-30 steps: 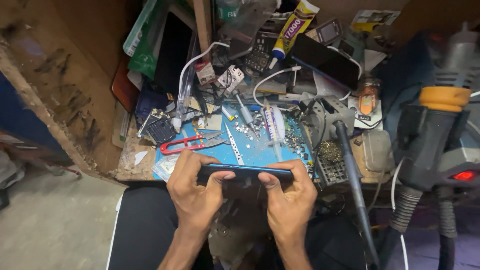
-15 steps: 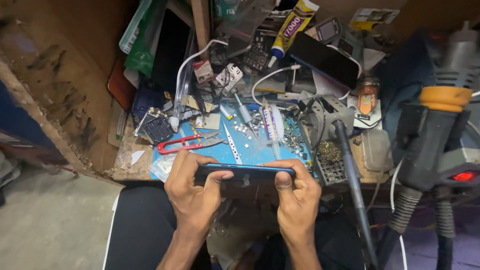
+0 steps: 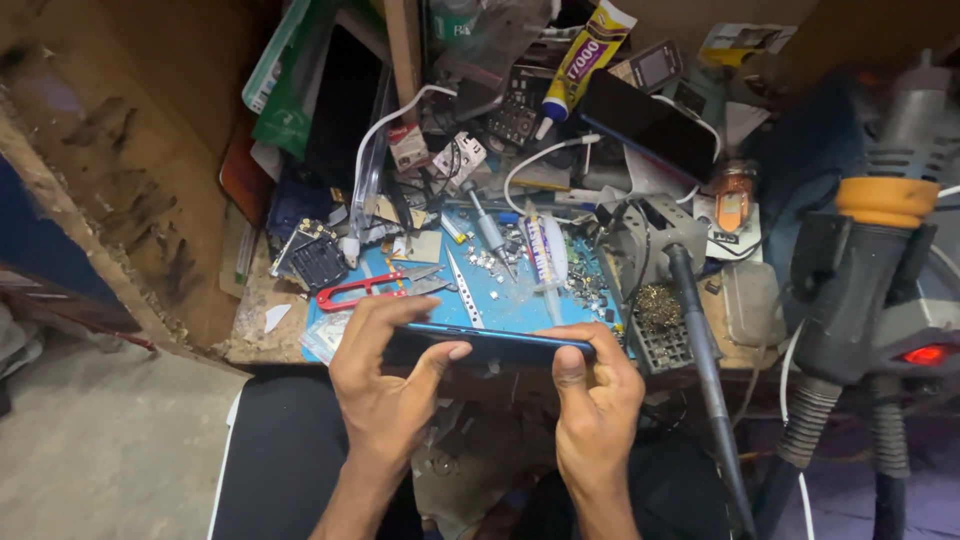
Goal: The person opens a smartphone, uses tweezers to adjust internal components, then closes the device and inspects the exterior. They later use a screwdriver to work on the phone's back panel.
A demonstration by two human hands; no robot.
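Both hands hold a dark smartphone (image 3: 490,343) edge-on at the table's (image 3: 262,318) near edge: left hand (image 3: 385,385) and right hand (image 3: 598,395) each keep their grip clamped on one end. Just beyond lie red snips (image 3: 370,290), a blue mat (image 3: 520,310) strewn with screws, and a soldering iron (image 3: 700,350) to the right.

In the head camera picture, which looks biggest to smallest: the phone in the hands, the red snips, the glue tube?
1. phone
2. red snips and glue tube look about alike; the tube lies farther off, so I won't rank them.
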